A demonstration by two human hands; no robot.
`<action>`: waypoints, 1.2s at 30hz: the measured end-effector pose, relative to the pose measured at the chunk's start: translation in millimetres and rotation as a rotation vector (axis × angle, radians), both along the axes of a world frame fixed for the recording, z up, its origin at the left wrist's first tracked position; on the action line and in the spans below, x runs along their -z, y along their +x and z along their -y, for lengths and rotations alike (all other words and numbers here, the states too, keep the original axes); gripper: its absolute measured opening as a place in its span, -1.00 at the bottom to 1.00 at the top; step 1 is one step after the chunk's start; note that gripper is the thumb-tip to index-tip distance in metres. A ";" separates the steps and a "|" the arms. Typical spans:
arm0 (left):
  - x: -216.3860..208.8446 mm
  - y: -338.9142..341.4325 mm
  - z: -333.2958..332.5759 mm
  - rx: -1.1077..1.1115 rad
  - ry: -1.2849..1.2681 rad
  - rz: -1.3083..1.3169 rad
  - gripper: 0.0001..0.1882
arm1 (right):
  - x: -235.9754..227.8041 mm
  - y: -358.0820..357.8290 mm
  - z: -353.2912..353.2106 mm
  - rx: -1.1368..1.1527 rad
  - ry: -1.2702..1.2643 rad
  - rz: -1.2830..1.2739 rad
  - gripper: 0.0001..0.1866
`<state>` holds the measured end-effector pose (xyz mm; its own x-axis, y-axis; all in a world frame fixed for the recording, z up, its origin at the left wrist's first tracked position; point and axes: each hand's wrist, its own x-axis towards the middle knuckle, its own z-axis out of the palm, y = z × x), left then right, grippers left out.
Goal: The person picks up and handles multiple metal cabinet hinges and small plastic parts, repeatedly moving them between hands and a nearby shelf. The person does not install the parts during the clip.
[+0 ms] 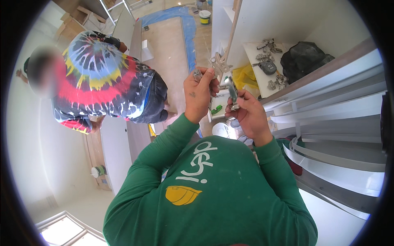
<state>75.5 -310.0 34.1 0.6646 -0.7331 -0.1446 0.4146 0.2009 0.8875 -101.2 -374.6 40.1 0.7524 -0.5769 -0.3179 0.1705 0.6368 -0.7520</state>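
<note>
My left hand [198,97] is closed round several silver metal cabinet hinges [218,65], which stick out past the thumb and fingers. Just to its right, my right hand [251,115] pinches an upright, shiny metal hinge [232,91] with a greenish sheen. The two hands are apart, held in front of my chest. More loose hinges [269,47] lie in a pile on the white shelf [251,53] at the right. Another small group of hinges [280,83] lies nearer me, beside a dark tape measure [269,67].
A black bag [305,58] and a yellow bag [245,78] are at the shelf. Long white and grey strips [336,143] curve along my right. A co-worker in a tie-dye shirt [102,78] bends over at the left. A bucket [205,17] stands farther off.
</note>
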 end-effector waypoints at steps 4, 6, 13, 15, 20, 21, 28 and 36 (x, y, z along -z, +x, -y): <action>-18.2 -24.3 -17.0 0.007 0.039 0.136 -0.75 | -8.3 -11.2 7.2 -0.075 0.100 0.241 -0.69; -22.2 -33.1 -24.0 0.025 0.048 0.214 -0.73 | -14.6 -12.1 2.1 -0.033 0.054 0.262 -0.69; -28.5 -60.0 -32.6 0.082 0.031 0.251 -0.72 | -18.9 -35.1 4.7 -0.103 0.047 0.279 -0.56; -32.2 -66.8 -34.4 0.076 0.027 0.261 -0.71 | -14.7 -40.3 6.6 -0.117 0.029 0.276 -0.50; -32.0 -67.3 -34.5 0.064 -0.004 0.308 -0.70 | -23.2 -40.3 0.3 -0.100 -0.115 0.208 -0.43; -31.0 -67.5 -33.5 0.055 -0.001 0.323 -0.70 | -25.0 -39.3 0.0 -0.091 -0.145 0.186 -0.42; -33.2 -65.4 -33.8 -0.024 0.020 0.447 -0.70 | -27.0 -30.1 -8.7 -0.020 -0.218 0.095 -0.40; -32.6 -59.6 -34.7 0.005 -0.035 0.423 -0.71 | -29.7 -18.3 -17.4 0.017 -0.243 0.121 -0.42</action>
